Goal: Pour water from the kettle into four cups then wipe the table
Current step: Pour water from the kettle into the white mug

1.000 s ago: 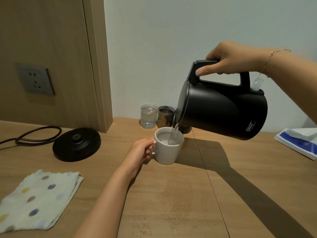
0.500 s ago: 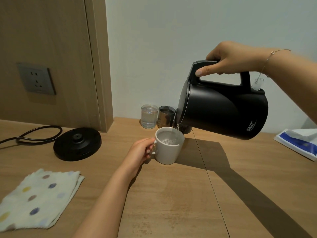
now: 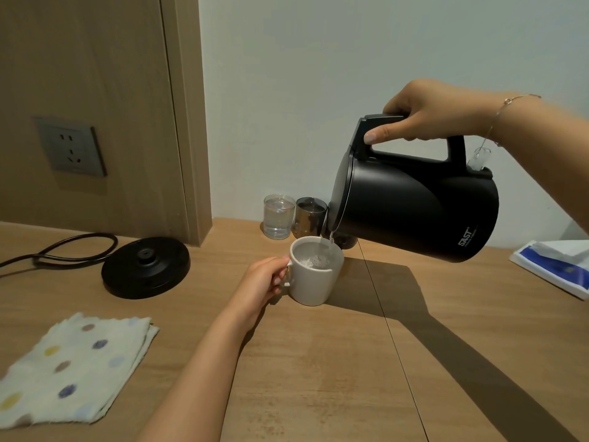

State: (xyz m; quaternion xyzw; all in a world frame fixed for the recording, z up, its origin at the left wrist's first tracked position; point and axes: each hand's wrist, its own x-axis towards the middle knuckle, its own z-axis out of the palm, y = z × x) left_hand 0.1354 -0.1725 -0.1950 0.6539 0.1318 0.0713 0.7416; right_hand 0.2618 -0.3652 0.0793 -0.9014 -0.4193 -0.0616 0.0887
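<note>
My right hand (image 3: 436, 111) grips the handle of a black kettle (image 3: 414, 212), tilted with its spout down to the left. A thin stream of water falls into a white mug (image 3: 314, 279) standing on the wooden table (image 3: 318, 378). My left hand (image 3: 264, 279) holds the mug's handle. Behind the mug, by the wall, stand a clear glass (image 3: 278, 215) with water in it and a dark glass (image 3: 309, 215). Another dark cup (image 3: 345, 241) is mostly hidden behind the kettle. A folded spotted cloth (image 3: 73, 368) lies at the front left.
The kettle's round black base (image 3: 145, 266) sits left of the mug, its cord (image 3: 60, 253) running off to the left. A wall socket (image 3: 70, 150) is on the wooden panel. A blue and white packet (image 3: 554, 266) lies at the table's right edge.
Water keeps running into the white mug and its level has risen. Both hands and the kettle have stayed nearly still.
</note>
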